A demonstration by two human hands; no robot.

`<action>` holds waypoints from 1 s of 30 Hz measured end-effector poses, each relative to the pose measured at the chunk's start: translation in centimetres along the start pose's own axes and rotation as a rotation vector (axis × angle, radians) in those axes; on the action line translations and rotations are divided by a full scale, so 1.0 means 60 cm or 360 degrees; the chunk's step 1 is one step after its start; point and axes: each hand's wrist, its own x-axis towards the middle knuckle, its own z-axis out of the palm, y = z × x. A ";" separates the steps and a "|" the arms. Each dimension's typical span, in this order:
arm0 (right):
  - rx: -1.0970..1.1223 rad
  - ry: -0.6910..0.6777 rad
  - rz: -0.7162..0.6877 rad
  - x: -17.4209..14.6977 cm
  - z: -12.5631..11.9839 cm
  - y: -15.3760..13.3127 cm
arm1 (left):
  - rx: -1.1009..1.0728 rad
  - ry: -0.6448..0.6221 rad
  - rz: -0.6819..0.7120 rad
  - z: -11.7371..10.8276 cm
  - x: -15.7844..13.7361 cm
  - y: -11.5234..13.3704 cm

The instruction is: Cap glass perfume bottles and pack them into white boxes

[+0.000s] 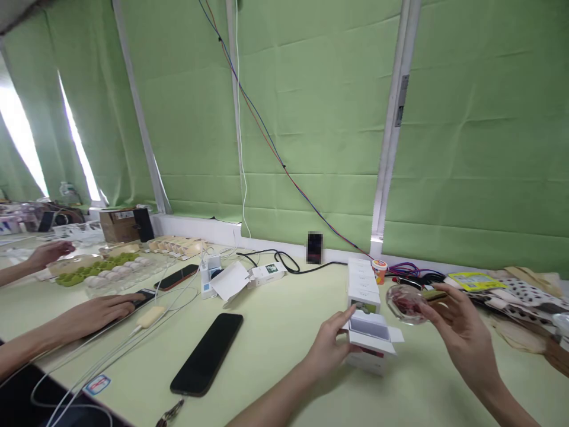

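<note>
My left hand (pixel 331 344) grips a small white cardboard box (pixel 367 360) by its left side, and the box's top flaps stand open. Just right of it, my right hand (pixel 466 338) is closed on a clear round container (pixel 405 303) with something dark red inside, held above the table. Directly behind the open box is a row of closed white boxes (pixel 362 279). An orange and white tub (pixel 379 271) stands beside that row.
A black phone (pixel 208 354) lies left of my arm. At the left, a co-worker's hand (pixel 111 308) rests on another phone, near white cables and egg-shaped items in a tray (pixel 106 276). Bags and dotted fabric (pixel 524 290) are heaped at the right.
</note>
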 end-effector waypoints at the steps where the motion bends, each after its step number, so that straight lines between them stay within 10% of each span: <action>1: -0.0062 -0.0117 -0.0059 0.000 0.012 -0.019 | 0.0010 0.0003 0.0010 0.001 -0.001 0.001; 15: -0.0680 -0.1131 -0.0629 -0.001 0.050 -0.066 | 0.0205 0.0034 -0.0004 0.004 -0.006 0.004; 30: -0.0706 -0.1251 -0.0666 0.008 0.061 -0.094 | 0.0368 0.0090 0.0010 0.009 -0.010 0.019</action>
